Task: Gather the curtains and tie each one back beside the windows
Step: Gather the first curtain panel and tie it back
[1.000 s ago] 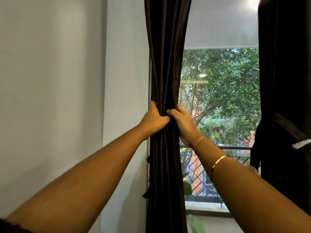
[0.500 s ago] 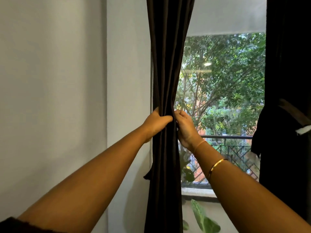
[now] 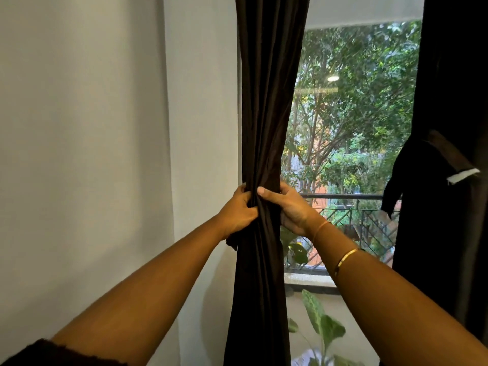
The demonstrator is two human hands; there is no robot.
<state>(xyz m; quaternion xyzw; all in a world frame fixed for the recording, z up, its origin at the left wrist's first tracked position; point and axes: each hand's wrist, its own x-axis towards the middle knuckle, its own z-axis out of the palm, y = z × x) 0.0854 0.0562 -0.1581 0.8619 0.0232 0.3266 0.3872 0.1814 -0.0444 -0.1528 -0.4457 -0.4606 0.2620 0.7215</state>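
Dark brown cloth: the left curtain (image 3: pixel 266 101) hangs gathered into a narrow upright column at the left edge of the window (image 3: pixel 356 128), just beside the wall (image 3: pixel 200 128). Both hands clasp it at one height. The left hand (image 3: pixel 237 210) is on the wall side, fingers curled into the folds. The right hand (image 3: pixel 289 207) is on the window side, fingers wrapped behind the bundle, thumb across its front. The column runs vertically between the palms, so a tie would have to pass horizontally across it. A short dark end (image 3: pixel 232 243) hangs just below the left hand (tie band or loose fold, cannot tell), nearer that hand. The right curtain (image 3: pixel 449 220), well apart, appears already bound.
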